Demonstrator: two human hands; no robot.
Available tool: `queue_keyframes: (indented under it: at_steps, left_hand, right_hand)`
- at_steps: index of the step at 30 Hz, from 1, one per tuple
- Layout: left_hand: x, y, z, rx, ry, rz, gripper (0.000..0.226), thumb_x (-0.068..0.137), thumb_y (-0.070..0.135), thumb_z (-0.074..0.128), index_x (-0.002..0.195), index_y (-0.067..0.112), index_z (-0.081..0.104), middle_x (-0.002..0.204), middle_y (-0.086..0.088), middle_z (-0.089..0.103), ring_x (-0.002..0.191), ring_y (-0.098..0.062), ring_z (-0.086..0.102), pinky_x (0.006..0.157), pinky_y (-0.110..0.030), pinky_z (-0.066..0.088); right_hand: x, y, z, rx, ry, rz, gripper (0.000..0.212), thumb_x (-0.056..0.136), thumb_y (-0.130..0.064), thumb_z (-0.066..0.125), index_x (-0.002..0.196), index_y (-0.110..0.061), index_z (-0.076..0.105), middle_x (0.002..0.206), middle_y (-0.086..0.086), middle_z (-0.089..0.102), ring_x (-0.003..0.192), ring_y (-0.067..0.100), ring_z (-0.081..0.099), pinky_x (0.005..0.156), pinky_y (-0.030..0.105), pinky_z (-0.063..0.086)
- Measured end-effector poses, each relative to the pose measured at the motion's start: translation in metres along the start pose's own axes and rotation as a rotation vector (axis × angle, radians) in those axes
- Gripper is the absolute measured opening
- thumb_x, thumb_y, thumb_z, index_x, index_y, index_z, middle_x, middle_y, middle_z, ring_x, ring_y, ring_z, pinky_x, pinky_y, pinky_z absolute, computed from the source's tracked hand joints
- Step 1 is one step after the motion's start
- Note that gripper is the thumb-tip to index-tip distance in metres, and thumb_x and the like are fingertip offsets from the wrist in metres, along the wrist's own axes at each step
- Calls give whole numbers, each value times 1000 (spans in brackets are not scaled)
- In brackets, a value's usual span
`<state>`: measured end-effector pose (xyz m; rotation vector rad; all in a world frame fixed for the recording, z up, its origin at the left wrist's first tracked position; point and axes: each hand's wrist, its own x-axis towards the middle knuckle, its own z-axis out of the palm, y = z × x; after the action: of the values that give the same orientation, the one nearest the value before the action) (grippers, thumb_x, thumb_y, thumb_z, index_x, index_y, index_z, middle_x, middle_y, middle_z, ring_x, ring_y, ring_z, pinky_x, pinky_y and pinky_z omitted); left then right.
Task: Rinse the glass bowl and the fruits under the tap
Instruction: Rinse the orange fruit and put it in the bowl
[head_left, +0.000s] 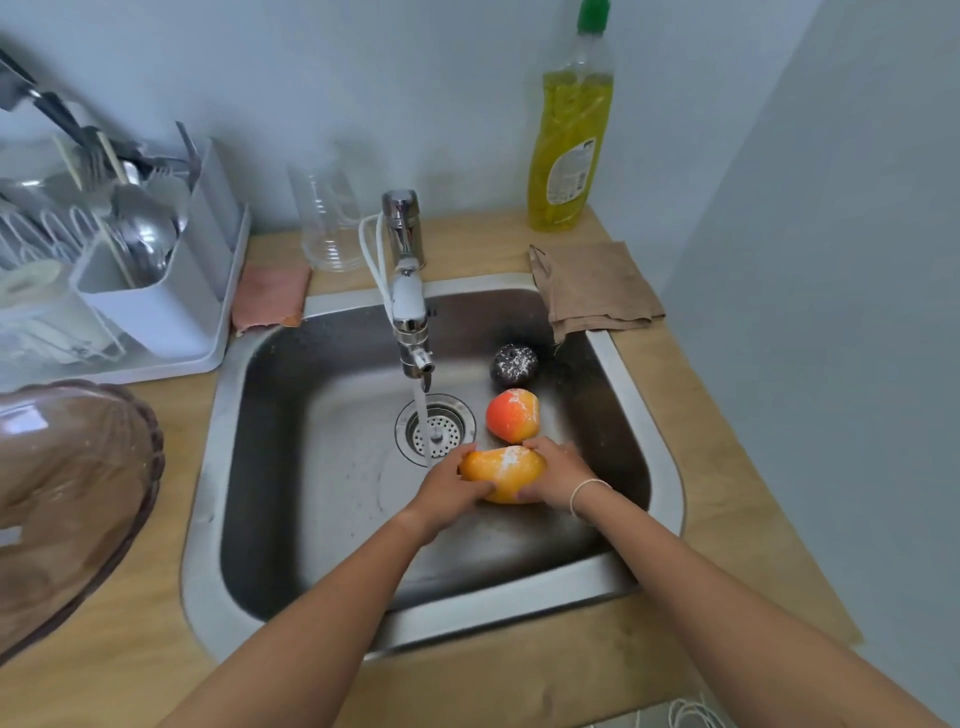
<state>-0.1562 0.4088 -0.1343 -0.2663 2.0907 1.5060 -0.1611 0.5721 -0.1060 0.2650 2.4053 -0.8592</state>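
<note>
An orange-yellow mango (503, 472) is held low in the steel sink (270, 467), just right of the water stream from the chrome tap (410, 312). My left hand (449, 491) grips its left end and my right hand (558, 475) its right end. A red-orange fruit (512, 414) and a dark round fruit (514, 365) lie on the sink floor behind. The tinted glass bowl (67, 499) sits upside down on the counter at the far left.
A grey dish rack (156, 306) with cutlery stands back left, next to a pink sponge cloth (270, 301) and a clear glass jar (332, 223). A yellow detergent bottle (570, 140) and a brown cloth (592, 291) are back right. The drain strainer (436, 428) is under the stream.
</note>
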Motion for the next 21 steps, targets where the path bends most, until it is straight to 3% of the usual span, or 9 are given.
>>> queue_keyframes:
  at_steps: [2, 6, 10, 13, 16, 18, 21]
  left_hand:
    - [-9, -2, -17, -48, 9, 6, 62, 80, 14, 67, 135, 23, 39, 124, -6, 43, 115, -29, 52, 87, -38, 54]
    - [-26, -6, -49, -130, 27, 13, 55, 76, 15, 72, 124, 24, 48, 126, -9, 45, 112, -29, 55, 88, -41, 55]
    - [-43, -6, -75, -268, 151, 23, 48, 77, 9, 72, 117, 21, 46, 121, -10, 44, 103, -27, 57, 78, -32, 56]
    - [-53, -4, -87, -323, 223, 40, 47, 76, 8, 73, 113, 19, 47, 117, -10, 44, 97, -27, 57, 79, -36, 55]
    - [-62, -1, -94, -354, 238, 89, 47, 76, 5, 72, 113, 17, 46, 117, -10, 43, 98, -26, 56, 74, -32, 55]
    - [-67, 1, -97, -361, 247, 123, 46, 77, 4, 71, 114, 16, 46, 117, -10, 43, 101, -26, 54, 71, -29, 55]
    - [-73, 5, -100, -378, 223, 152, 46, 79, 4, 69, 116, 15, 45, 119, -9, 41, 98, -24, 54, 73, -29, 55]
  right_hand:
    - [-7, -10, 7, 52, 1, -60, 73, 71, -19, 76, 135, -25, 40, 132, 14, 32, 119, 32, 45, 101, 31, 38]
    - [-12, -33, 20, 162, 3, -183, 69, 69, -11, 76, 129, -25, 45, 135, 13, 27, 117, 32, 43, 100, 40, 45]
    - [-17, -58, 33, 205, 1, -309, 67, 71, -11, 75, 129, -24, 45, 130, 11, 31, 107, 19, 40, 93, 21, 34]
    - [-20, -74, 40, 284, 3, -384, 62, 67, -12, 77, 120, -31, 49, 128, 8, 39, 106, 17, 43, 90, 25, 39]
    - [-19, -82, 45, 436, -20, -419, 52, 69, -9, 76, 101, -40, 49, 123, 5, 46, 100, 19, 49, 73, 25, 46]
    - [-20, -84, 44, 496, -36, -432, 45, 74, -9, 72, 102, -36, 50, 118, 1, 46, 95, 17, 50, 64, 20, 45]
    - [-19, -84, 43, 578, -39, -409, 37, 80, -17, 68, 111, -30, 52, 116, 0, 49, 94, 19, 53, 65, 26, 50]
